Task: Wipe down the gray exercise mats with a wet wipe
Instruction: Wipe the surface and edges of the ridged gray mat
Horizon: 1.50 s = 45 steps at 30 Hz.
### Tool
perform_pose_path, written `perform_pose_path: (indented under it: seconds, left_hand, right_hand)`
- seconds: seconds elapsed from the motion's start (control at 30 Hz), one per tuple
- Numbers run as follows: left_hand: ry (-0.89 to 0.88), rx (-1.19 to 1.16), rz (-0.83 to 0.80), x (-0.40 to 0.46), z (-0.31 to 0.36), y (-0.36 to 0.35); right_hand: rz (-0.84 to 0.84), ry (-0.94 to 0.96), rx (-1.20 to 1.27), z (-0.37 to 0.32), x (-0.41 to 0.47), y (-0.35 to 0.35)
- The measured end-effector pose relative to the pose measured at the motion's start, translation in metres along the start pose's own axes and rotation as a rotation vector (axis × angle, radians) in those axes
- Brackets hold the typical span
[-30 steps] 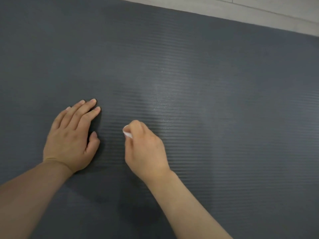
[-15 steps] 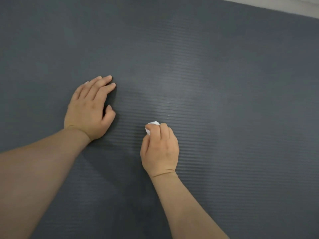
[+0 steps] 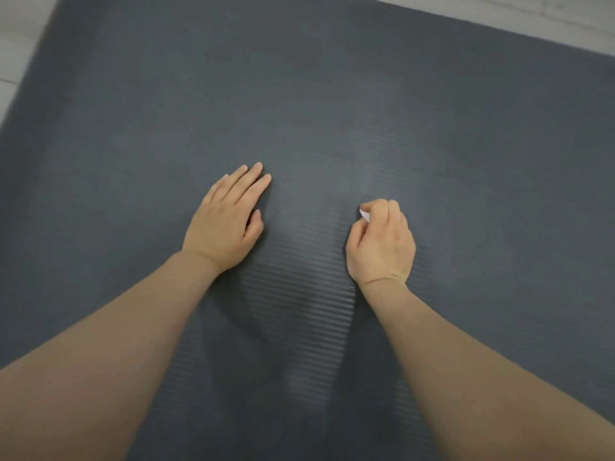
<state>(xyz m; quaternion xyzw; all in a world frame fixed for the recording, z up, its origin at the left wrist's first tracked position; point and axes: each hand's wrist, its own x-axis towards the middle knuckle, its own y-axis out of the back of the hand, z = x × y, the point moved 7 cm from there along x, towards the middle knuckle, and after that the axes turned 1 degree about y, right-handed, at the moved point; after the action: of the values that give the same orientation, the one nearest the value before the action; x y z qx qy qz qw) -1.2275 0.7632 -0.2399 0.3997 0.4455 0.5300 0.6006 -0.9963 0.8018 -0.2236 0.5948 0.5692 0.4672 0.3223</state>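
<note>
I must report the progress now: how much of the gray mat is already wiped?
Done: a faint sheen streak beyond the right hand suggests one wiped strip. In hand: the right hand grips the wet wipe; the left hand rests flat on the gray exercise mat. Left: apparently most of the mat.

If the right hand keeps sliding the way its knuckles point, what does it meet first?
Nothing but mat, as far as this view shows. The right hand, gripping the wipe, points up the mat; the first change is probably the mat's far edge, then floor.
</note>
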Motion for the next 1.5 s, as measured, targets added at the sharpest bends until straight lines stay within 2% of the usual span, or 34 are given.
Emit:
perform_pose_path:
  seconds: [0.27,0.67,0.8,0.83,0.9,0.97,1.0,1.23,1.4,1.5]
  left_hand:
    - [0.105,0.046,-0.082,-0.168,-0.083,0.011]
    - [0.066,0.07,-0.071,-0.169,-0.089,0.011]
    - [0.077,0.094,-0.08,-0.17,-0.092,0.008]
    - [0.069,0.097,-0.088,-0.17,-0.093,0.008]
    - [0.063,0.092,-0.091,-0.169,-0.091,0.009]
    - [0.066,0.094,-0.079,-0.17,-0.092,0.009]
    - [0.067,0.094,-0.081,-0.171,-0.092,0.009]
    - [0.071,0.119,-0.103,-0.169,-0.094,0.008]
    - [0.1,0.135,-0.143,-0.168,-0.092,0.01]
    - [0.059,0.145,-0.178,-0.17,-0.094,0.007]
  right_hand:
    - [-0.035,-0.049,-0.045,-0.002,0.001,0.001]
    - [-0.066,-0.093,-0.027,-0.001,0.0,0.004]
    - [0.07,-0.282,0.229,-0.012,-0.009,0.011]
    - [0.081,-0.275,0.284,-0.033,-0.011,0.009]
    - [-0.006,-0.113,0.301,-0.088,-0.022,-0.011]
    - [-0.06,0.059,0.206,-0.128,-0.035,-0.034]
    - [-0.064,0.087,0.164,-0.132,-0.038,-0.041]
    - [-0.058,0.106,0.147,-0.127,-0.037,-0.045]
    - [-0.129,0.114,0.157,-0.128,-0.03,-0.044]
    - [-0.173,0.106,0.137,-0.127,-0.026,-0.047]
